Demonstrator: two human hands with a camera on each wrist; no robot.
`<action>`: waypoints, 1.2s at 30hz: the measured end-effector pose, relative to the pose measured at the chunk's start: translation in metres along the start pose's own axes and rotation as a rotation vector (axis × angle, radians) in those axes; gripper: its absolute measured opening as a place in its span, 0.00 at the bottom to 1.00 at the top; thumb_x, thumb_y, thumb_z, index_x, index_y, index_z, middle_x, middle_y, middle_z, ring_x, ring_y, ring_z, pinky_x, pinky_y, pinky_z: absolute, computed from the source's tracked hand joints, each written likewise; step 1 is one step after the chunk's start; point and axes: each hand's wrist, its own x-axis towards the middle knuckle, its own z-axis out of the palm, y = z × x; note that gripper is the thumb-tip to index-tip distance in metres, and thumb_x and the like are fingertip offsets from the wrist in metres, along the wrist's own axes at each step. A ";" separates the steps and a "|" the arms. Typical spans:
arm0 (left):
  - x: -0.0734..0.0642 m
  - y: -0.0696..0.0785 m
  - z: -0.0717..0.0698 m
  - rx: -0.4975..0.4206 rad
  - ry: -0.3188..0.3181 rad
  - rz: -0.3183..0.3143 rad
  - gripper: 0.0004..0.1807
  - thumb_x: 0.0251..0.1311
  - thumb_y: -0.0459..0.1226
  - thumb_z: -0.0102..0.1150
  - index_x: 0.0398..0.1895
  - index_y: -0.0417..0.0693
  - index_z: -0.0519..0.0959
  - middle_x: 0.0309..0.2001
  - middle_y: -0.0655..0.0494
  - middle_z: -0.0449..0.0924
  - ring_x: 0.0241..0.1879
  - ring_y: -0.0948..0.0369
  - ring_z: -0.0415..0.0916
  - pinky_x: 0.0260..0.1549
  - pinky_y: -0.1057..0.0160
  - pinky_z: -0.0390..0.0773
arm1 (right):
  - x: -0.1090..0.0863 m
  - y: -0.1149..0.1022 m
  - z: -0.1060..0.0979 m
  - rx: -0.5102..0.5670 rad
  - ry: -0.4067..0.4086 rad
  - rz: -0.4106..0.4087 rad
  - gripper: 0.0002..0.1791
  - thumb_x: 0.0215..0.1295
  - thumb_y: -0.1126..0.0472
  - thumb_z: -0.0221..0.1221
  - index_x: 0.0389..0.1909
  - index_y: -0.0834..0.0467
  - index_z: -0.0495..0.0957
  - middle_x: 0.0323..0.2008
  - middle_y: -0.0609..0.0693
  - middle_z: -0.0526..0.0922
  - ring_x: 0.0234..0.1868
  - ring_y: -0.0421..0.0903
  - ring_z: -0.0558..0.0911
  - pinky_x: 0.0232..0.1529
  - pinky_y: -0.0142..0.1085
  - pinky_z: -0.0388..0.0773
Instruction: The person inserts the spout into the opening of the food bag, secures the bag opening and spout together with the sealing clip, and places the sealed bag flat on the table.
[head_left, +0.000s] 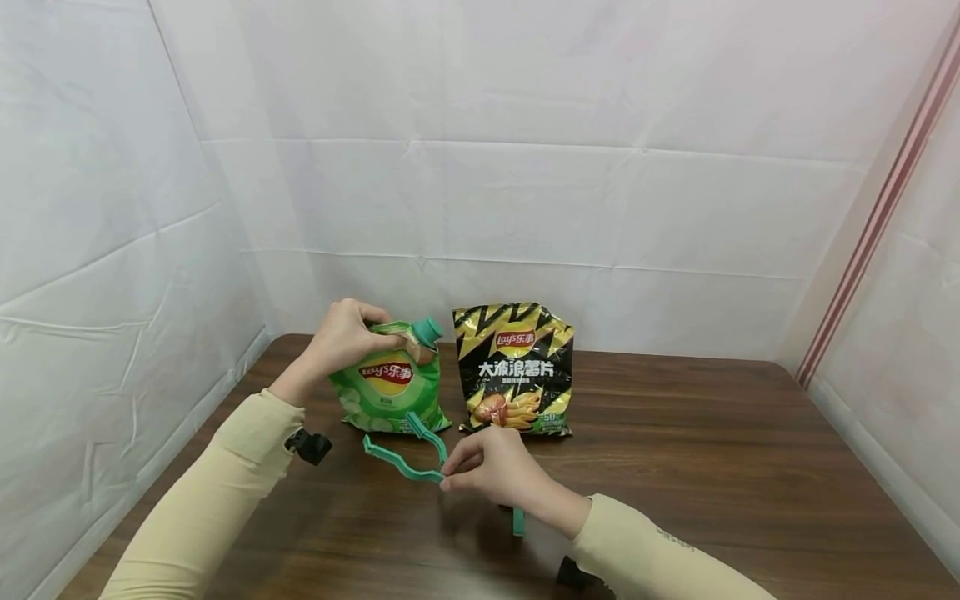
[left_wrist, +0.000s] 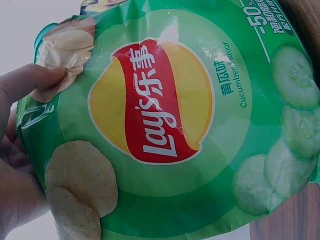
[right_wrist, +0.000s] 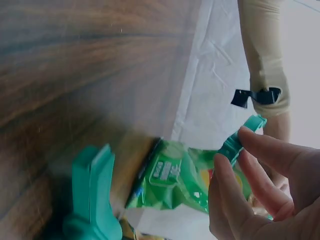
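Observation:
My left hand [head_left: 347,337] grips the upper edge of a green Lay's chip bag [head_left: 390,387], which stands on the table with its front toward me. In the left wrist view the thumb presses the printed front of the chip bag [left_wrist: 155,190]. A teal piece [head_left: 427,331] shows at the bag's top right corner. Between thumb and fingertips, my right hand [head_left: 498,468] pinches a green bag clip [head_left: 405,467] near its joined end. The clip's two arms spread in a V before the bag. A second green clip [head_left: 518,522] lies on the table, partly hidden under the right hand.
A black and yellow Lay's bag [head_left: 517,408] stands upright just right of the green one. Both are on a dark wooden table [head_left: 697,450], with white sheeting [head_left: 525,200] behind and at the sides. Black straps circle both wrists.

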 end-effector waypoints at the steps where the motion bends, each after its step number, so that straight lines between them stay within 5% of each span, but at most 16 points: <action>1: 0.000 0.000 0.000 -0.003 0.000 0.000 0.05 0.45 0.44 0.66 0.21 0.54 0.83 0.20 0.58 0.81 0.17 0.62 0.72 0.17 0.63 0.71 | 0.000 0.001 -0.002 0.003 0.014 -0.002 0.03 0.45 0.54 0.67 0.23 0.45 0.82 0.25 0.37 0.82 0.26 0.31 0.80 0.27 0.27 0.74; 20: -0.004 -0.002 -0.001 -0.046 -0.002 -0.005 0.04 0.45 0.42 0.65 0.22 0.53 0.83 0.22 0.56 0.81 0.18 0.61 0.73 0.18 0.63 0.72 | 0.002 0.007 -0.027 -0.072 0.222 -0.051 0.05 0.46 0.55 0.66 0.25 0.46 0.82 0.28 0.41 0.82 0.29 0.34 0.81 0.27 0.27 0.75; 36: -0.004 -0.001 -0.001 -0.043 -0.002 -0.031 0.06 0.44 0.44 0.66 0.21 0.53 0.83 0.20 0.57 0.80 0.17 0.61 0.74 0.17 0.63 0.73 | 0.035 0.012 -0.036 -0.030 0.286 -0.031 0.04 0.50 0.57 0.64 0.28 0.49 0.81 0.30 0.44 0.83 0.24 0.39 0.80 0.21 0.31 0.75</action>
